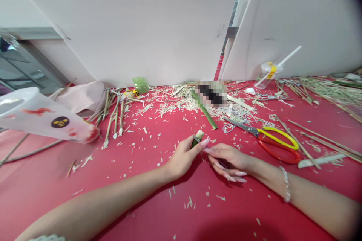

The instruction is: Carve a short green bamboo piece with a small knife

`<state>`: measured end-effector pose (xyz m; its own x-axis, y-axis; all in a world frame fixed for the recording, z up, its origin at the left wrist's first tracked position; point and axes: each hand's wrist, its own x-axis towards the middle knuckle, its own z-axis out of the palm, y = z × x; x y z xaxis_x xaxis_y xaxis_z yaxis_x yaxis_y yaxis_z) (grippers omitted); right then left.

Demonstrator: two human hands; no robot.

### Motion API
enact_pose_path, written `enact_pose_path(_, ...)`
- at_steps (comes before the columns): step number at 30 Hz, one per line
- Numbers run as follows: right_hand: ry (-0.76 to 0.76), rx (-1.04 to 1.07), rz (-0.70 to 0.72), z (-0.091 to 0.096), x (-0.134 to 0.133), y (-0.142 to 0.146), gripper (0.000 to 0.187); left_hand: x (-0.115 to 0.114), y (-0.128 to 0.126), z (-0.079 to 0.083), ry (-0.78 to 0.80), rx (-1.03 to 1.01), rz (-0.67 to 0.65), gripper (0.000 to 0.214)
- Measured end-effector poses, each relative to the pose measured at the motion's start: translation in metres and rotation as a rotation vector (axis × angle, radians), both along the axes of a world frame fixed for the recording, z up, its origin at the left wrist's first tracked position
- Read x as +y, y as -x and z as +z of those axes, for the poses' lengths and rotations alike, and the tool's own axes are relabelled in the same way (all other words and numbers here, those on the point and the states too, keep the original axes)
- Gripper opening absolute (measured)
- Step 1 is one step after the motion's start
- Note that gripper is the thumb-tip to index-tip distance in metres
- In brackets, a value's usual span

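Looking through the head view, you have your left hand [183, 157] curled shut around a short green bamboo piece [196, 140], its pale cut end showing above the fingers, over the red-covered desk [56, 184]. Your right hand [228, 160] lies just beside it, fingers loosely curved, their long nails nearly touching the left hand; something dark shows beneath them, but you cannot tell whether that hand has hold of anything. Ahead lies a longer green bamboo strip [204, 110], and to your right rest scissors with yellow and red handles [278, 145]. Pale bamboo shavings [175, 99] litter the desk, so plenty of cutting shows as done, while pointed bamboo sticks [115, 120] lie at left of centre. Long bamboo strands [325, 90] remain heaped at the far right, with more work evidently still possible there.
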<state>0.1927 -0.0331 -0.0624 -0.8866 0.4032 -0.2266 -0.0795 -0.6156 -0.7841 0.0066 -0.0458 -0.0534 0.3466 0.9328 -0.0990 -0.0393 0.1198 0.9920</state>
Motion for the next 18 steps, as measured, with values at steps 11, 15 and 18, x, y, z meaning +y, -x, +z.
enact_pose_path(11,0.067,0.067,0.002,-0.0053,0.0026,-0.0017,0.046,0.0008,-0.0009,0.0003,-0.067,0.053,0.008,0.037)
enact_pose_path(15,0.046,0.035,-0.083,-0.0019,0.0,0.0018,0.043,0.0033,-0.0011,-0.002,-0.085,0.052,0.011,0.037)
enact_pose_path(18,0.042,0.002,-0.092,0.0004,-0.0008,0.0026,0.043,0.0045,-0.0008,-0.003,-0.106,0.082,0.005,0.037)
